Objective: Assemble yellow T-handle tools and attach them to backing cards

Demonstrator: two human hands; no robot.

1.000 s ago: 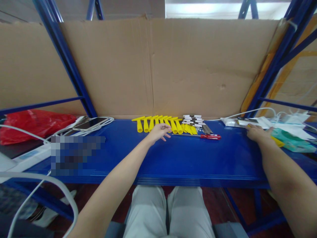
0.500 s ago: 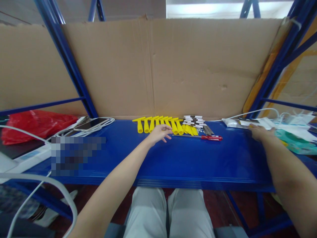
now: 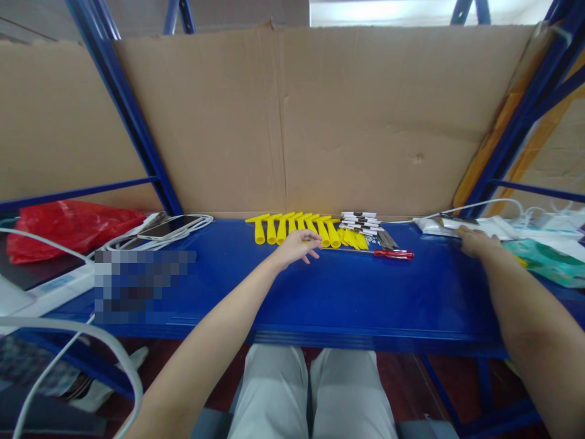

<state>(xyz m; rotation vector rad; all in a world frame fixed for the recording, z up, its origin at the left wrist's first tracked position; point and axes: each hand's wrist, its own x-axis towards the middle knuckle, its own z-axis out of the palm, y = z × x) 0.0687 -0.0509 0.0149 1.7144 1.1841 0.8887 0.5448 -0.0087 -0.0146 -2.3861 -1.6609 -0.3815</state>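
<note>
Several yellow T-shaped pieces [image 3: 259, 231] stand in a row along the back of the blue table [image 3: 365, 299]. My left hand [image 3: 299, 247] hovers in front of the row, fingers apart and holding nothing. To the right of the row lie small yellow pieces [image 3: 354, 238], a stack of black-and-white strips [image 3: 361, 222] and grey metal pieces [image 3: 387, 239]. A screwdriver with a red handle [image 3: 393, 254] lies in front of them. At the right, my right hand [image 3: 478, 242] reaches to white plastic packets [image 3: 432, 227]; its fingertips are too unclear to tell what they hold.
A red plastic bag [image 3: 73, 228], a phone [image 3: 176, 227] and white cables are on the left. A green packet [image 3: 546, 259] lies beside my right forearm. Cardboard [image 3: 228, 122] walls the back between blue posts.
My right hand has shifted slightly left over the white packets. The view has moved a little. My left hand stays in nearly the same place before the yellow row.
</note>
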